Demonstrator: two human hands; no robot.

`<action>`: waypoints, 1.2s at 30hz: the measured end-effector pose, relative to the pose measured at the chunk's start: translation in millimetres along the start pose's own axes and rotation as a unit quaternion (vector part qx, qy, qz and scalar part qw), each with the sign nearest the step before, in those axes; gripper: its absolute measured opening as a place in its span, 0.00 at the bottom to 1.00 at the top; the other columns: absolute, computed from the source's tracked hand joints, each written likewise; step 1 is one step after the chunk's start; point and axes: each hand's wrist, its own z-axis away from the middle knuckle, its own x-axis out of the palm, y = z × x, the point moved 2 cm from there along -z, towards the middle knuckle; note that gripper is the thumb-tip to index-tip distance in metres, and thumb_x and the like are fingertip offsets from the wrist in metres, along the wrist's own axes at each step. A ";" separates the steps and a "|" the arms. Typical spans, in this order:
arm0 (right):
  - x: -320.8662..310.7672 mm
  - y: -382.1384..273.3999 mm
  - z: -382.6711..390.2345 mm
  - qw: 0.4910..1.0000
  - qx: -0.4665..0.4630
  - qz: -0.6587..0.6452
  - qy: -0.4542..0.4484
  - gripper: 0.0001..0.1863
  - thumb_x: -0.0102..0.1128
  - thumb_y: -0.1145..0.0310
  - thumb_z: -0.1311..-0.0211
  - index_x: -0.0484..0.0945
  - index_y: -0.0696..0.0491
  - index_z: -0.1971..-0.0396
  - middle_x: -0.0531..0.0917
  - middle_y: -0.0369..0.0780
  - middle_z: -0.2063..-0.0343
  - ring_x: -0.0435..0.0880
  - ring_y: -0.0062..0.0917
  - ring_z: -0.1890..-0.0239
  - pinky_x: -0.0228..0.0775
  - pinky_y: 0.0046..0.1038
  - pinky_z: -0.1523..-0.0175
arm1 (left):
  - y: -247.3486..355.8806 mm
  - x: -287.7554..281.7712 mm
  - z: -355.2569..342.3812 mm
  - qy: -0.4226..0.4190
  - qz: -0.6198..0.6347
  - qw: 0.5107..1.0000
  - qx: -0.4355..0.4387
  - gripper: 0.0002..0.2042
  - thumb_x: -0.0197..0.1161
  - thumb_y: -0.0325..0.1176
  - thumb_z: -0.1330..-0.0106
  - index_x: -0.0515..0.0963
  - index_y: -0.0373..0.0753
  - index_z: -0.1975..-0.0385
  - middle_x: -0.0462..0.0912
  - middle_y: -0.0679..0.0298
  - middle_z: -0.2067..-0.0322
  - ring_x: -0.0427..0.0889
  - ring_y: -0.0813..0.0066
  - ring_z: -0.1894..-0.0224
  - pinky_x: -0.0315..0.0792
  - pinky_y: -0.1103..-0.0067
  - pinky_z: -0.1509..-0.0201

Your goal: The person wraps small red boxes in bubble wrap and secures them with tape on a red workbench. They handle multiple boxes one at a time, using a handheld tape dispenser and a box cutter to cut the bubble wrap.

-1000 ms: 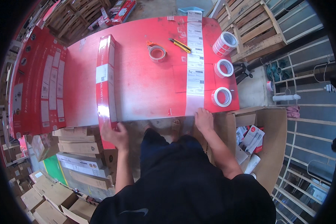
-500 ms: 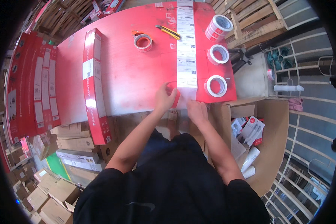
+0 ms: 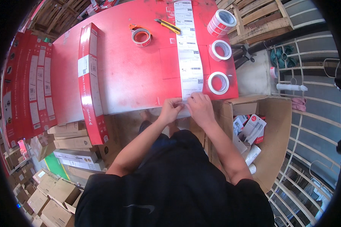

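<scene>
A long white strip of printed shipping labels [image 3: 191, 56] runs down the right part of the red table [image 3: 140, 79] toward me. Its near end lies at the table's front edge, between my hands. My left hand [image 3: 172, 110] is closed there, thumb and fingers pinched on the strip's end. Beside it my right hand [image 3: 201, 107] also pinches the end, its fingers bent over the strip. A yellow utility knife [image 3: 168, 26] lies left of the strip. Farther left is a tape roll [image 3: 141, 37] in an orange dispenser.
White-and-red tape rolls [image 3: 218, 83] stand along the table's right side, some stacked. A long red box [image 3: 90, 85] lies on the left, overhanging the front edge; more red boxes [image 3: 34, 83] stand beyond. An open carton [image 3: 271, 147] with packaged goods sits right of me, near a white metal grille [image 3: 307, 83].
My left hand has come from beside the strip to its near end and closed there, next to my right hand. The strip's near end now slants slightly right. The whole view has shifted a little.
</scene>
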 end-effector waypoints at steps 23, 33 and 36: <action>-38.6 155.0 -228.9 0.960 0.101 0.262 -0.008 0.09 0.55 0.71 0.30 0.84 0.57 0.62 0.86 0.51 0.59 0.89 0.49 0.55 0.81 0.49 0.48 | -79.0 18.4 19.2 0.065 -0.061 0.995 -0.034 0.14 0.63 0.23 0.24 0.82 0.27 0.42 0.91 0.52 0.52 0.91 0.69 0.54 0.85 0.74 0.49; -84.1 94.3 -74.8 0.902 0.162 -0.363 0.167 0.28 0.47 0.79 0.22 0.64 0.63 0.24 0.76 0.49 0.30 0.78 0.37 0.30 0.68 0.37 0.25 | 126.7 -158.6 103.7 0.236 -0.537 0.757 0.287 0.18 0.62 0.21 0.34 0.86 0.37 0.45 0.89 0.48 0.47 0.87 0.48 0.43 0.79 0.60 0.34; -80.2 87.4 -16.0 0.879 0.203 -0.406 0.146 0.29 0.44 0.80 0.23 0.63 0.62 0.23 0.77 0.49 0.32 0.81 0.34 0.35 0.70 0.36 0.26 | 179.3 -279.9 105.0 0.090 -0.884 0.426 0.170 0.40 0.58 0.27 0.29 0.55 0.55 0.16 0.51 0.64 0.15 0.47 0.62 0.13 0.48 0.51 0.13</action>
